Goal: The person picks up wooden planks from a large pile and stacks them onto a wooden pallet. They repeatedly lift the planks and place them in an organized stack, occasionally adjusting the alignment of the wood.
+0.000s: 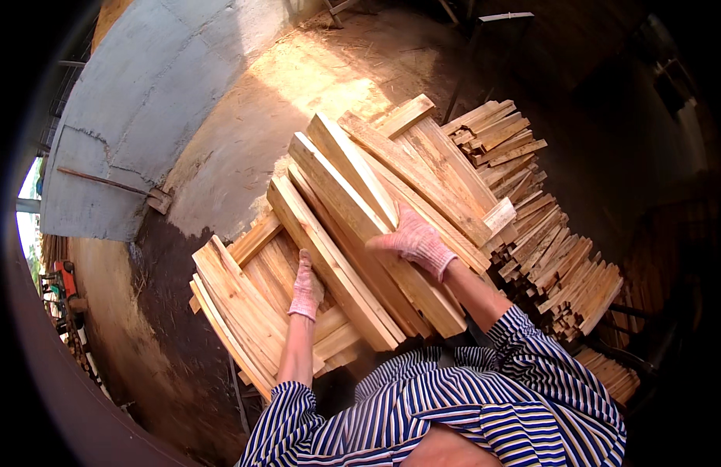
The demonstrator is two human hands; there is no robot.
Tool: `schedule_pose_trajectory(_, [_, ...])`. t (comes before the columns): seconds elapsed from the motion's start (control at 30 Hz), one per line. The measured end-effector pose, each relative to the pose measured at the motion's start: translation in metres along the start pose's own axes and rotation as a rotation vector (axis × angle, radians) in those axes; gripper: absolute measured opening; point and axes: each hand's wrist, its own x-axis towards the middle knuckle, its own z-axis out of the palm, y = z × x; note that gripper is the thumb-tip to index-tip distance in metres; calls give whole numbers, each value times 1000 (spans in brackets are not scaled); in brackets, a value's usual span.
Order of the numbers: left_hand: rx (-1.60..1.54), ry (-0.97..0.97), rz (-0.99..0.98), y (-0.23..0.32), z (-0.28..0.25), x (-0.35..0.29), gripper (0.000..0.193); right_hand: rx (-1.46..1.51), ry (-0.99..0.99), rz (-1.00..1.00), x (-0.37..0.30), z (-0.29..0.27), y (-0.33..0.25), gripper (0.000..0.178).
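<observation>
Bracing planks (341, 193) under wide-spread right hand (419, 243), laying left hand (305, 291) alongside, unable to tell whether gripping; best pressing evenly, keeping planks aligned between palms.

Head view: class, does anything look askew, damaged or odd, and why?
Two things. The stacked sticks at right jut out unevenly, their ends out of line. The grey wall at upper left bears jagged dark lines that look like cracks.

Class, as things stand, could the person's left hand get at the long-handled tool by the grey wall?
Probably not: the left hand is against a plank, while other stacked planks and a stretch of floor seem to separate it from the long-handled tool.
</observation>
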Motion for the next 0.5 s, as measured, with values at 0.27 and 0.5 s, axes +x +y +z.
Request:
schedule_pose_trajectory(0.27, [135, -153, 183, -18, -14, 41, 75, -53, 97, -16, 86, -145, 56, 115])
schedule_pose_trajectory(0.5, [260, -179, 120, -40, 36, 70, 65, 9, 116, 21, 76, -92, 95, 108])
